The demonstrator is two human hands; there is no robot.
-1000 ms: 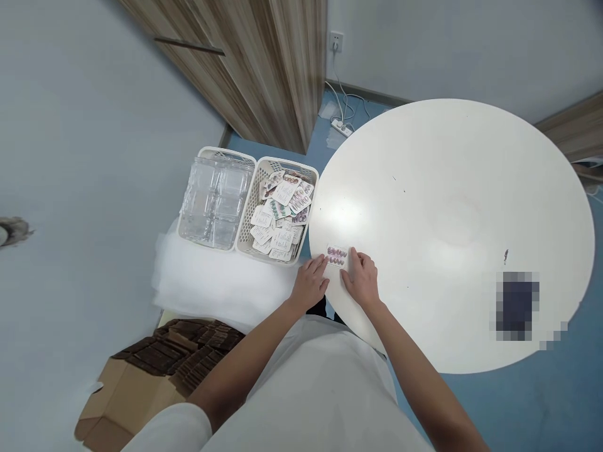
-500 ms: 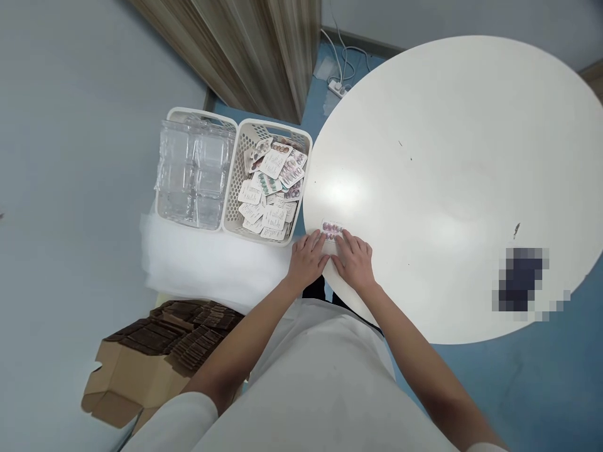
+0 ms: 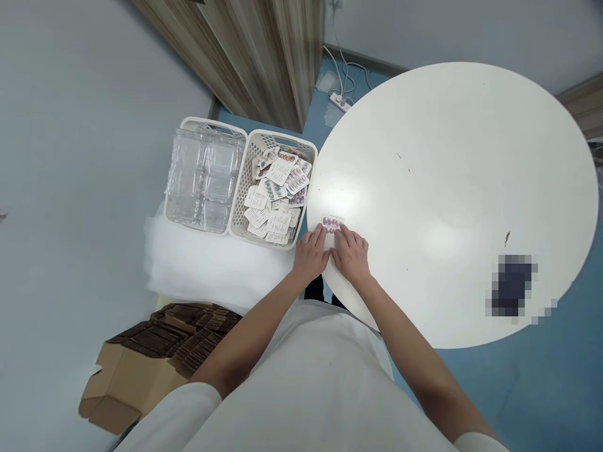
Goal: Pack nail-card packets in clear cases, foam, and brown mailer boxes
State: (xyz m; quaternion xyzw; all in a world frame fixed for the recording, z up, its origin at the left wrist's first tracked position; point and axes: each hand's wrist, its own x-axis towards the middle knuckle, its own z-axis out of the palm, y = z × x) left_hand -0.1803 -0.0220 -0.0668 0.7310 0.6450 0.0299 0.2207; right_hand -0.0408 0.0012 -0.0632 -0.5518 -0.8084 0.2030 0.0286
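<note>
A small card of purple press-on nails (image 3: 332, 223) lies at the near left edge of the round white table (image 3: 452, 188). My left hand (image 3: 311, 256) and my right hand (image 3: 350, 254) sit side by side just below it, fingertips pressed down on the card's near edge. Both hands have their fingers bent and close together. Whether they pinch the card or only press on it is not visible.
Left of the table stand two white baskets: one (image 3: 303, 149) full of several nail cards, one (image 3: 186, 125) with clear plastic trays. White foam sheet (image 3: 207, 263) lies under them. An open cardboard box (image 3: 127, 383) of brown pieces sits lower left. A power strip (image 3: 340, 100) lies on the floor.
My two hands have drawn closer together on the card. The card stays at the table's edge. The camera has shifted slightly.
</note>
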